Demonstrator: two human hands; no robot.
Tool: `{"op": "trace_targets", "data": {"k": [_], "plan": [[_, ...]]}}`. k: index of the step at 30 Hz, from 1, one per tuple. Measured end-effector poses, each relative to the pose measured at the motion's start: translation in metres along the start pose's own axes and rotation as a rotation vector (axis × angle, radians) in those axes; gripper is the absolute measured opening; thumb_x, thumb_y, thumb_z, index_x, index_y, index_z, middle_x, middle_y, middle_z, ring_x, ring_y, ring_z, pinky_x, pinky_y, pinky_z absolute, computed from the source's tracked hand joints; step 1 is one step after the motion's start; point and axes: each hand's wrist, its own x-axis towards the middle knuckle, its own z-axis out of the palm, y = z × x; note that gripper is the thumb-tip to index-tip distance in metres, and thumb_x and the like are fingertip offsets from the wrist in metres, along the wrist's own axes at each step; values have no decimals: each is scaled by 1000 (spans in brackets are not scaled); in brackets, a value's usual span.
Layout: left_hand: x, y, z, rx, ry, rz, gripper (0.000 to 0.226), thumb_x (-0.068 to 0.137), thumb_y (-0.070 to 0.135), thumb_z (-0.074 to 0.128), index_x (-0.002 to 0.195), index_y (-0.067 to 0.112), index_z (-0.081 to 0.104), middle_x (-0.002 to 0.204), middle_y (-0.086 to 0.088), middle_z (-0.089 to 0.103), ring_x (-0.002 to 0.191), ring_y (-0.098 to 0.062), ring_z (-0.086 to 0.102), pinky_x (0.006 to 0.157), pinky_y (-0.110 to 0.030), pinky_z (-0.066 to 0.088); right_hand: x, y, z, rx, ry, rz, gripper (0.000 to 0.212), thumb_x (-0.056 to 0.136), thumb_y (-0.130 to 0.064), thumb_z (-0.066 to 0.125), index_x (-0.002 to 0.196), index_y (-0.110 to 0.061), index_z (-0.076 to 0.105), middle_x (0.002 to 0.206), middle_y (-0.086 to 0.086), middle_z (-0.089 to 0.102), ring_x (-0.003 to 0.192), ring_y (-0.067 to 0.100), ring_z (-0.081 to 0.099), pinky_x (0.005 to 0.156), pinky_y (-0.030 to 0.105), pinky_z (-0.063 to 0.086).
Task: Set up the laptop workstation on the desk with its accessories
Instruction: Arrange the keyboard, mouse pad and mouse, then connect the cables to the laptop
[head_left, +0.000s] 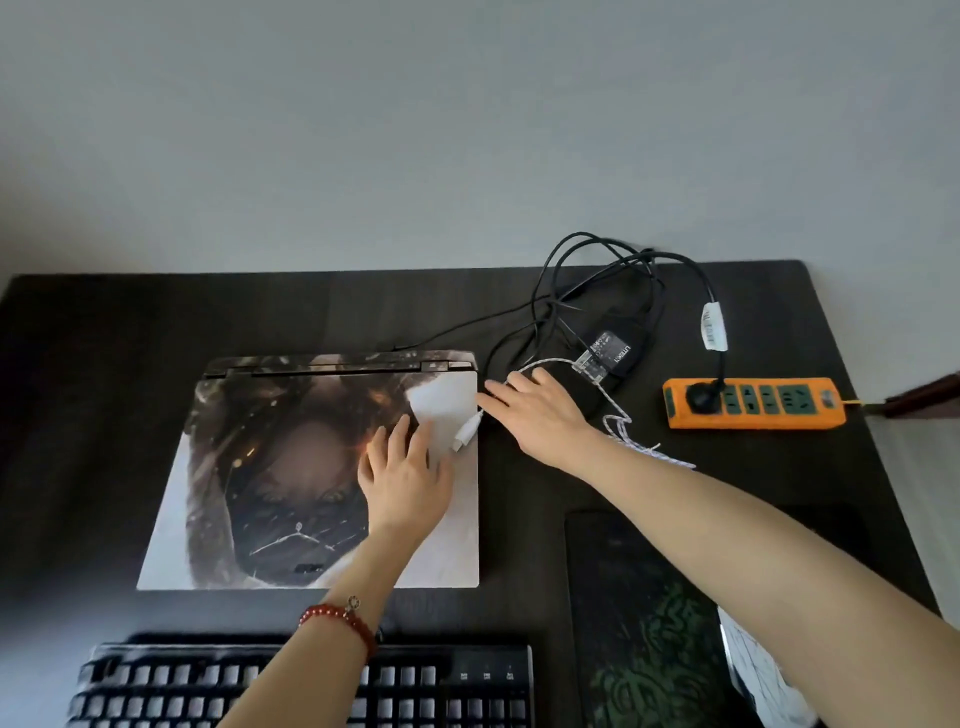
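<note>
A closed laptop (249, 483) with a printed picture on its lid lies on the dark desk (104, 338). My left hand (402, 475) rests flat on the right part of the lid, fingers spread, holding nothing. My right hand (537, 413) is just off the laptop's right edge, its fingertips pinching a white braided cable (618, 426). The cable's white plug (464, 435) lies on the lid's right edge. Behind my right hand the cable runs to a small clear box (589, 366).
A black power adapter (618, 348) with tangled black cords (566, 291) sits behind my right hand. An orange power strip (753, 404) with one plug in it lies at the right. A black keyboard (306, 686) is at the front edge and a dark mouse pad (644, 623) at the front right.
</note>
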Motion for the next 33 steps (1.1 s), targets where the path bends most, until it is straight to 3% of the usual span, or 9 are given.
{"op": "trace_targets", "data": {"k": [3, 6, 9, 12, 15, 17, 20, 27, 33], "plan": [[-2, -7, 22, 111, 31, 28, 58, 90, 49, 23, 145, 29, 22, 156, -4, 15, 143, -29, 2, 114, -50, -1, 2, -5, 8, -113, 121, -22, 27, 74, -11, 48, 93, -19, 64, 73, -5, 64, 81, 19, 57, 72, 32, 31], [-3, -8, 33, 138, 120, 34, 63, 85, 48, 17, 143, 27, 28, 154, -6, 23, 143, -30, 9, 114, -51, 3, -8, -12, 19, 9, 201, -60, 12, 66, -9, 57, 70, -17, 64, 58, -4, 58, 67, 20, 57, 67, 31, 36], [-4, -7, 39, 145, 183, 25, 58, 87, 43, 24, 142, 25, 32, 152, -8, 28, 142, -32, 15, 114, -53, 7, -31, -25, 28, 324, 198, 171, 30, 63, 0, 70, 91, -10, 67, 64, 4, 62, 58, 25, 60, 49, 29, 43], [-4, -7, 43, 149, 206, 31, 56, 87, 39, 27, 140, 23, 34, 151, -9, 30, 141, -33, 17, 114, -55, 10, -49, -37, 39, 531, 119, 386, 35, 88, -11, 49, 123, -9, 55, 90, 13, 62, 80, 32, 59, 67, 42, 47], [-4, -8, 44, 147, 233, 36, 57, 86, 38, 29, 140, 22, 36, 150, -10, 32, 140, -34, 19, 113, -55, 11, -52, -53, 48, 534, 214, 505, 40, 90, -35, 39, 115, -16, 63, 75, 8, 59, 69, 29, 58, 59, 37, 44], [-3, -7, 44, 146, 244, 34, 57, 86, 38, 29, 140, 22, 36, 150, -10, 31, 141, -33, 18, 113, -55, 10, -49, -60, 54, 533, 279, 580, 39, 88, -39, 41, 110, -20, 67, 69, 5, 56, 65, 26, 56, 57, 35, 43], [-3, -7, 45, 142, 248, 27, 58, 85, 39, 28, 140, 22, 35, 150, -10, 31, 141, -33, 17, 114, -55, 9, -46, -66, 56, 609, 357, 667, 35, 86, -38, 44, 101, -20, 70, 69, 3, 56, 65, 25, 56, 60, 36, 45], [-4, -5, 44, 136, 270, 15, 57, 84, 37, 30, 139, 22, 37, 150, -10, 32, 141, -33, 19, 113, -55, 10, -53, -61, 69, 579, 443, 621, 18, 81, -22, 57, 90, -18, 72, 70, 1, 58, 62, 24, 55, 61, 35, 42], [-3, -4, 44, 134, 284, 15, 57, 83, 36, 30, 138, 21, 38, 150, -11, 32, 140, -34, 19, 113, -55, 11, -43, -71, 57, 680, 406, 646, 32, 88, -21, 35, 105, -17, 62, 82, -3, 67, 69, 24, 57, 71, 38, 36]]}}
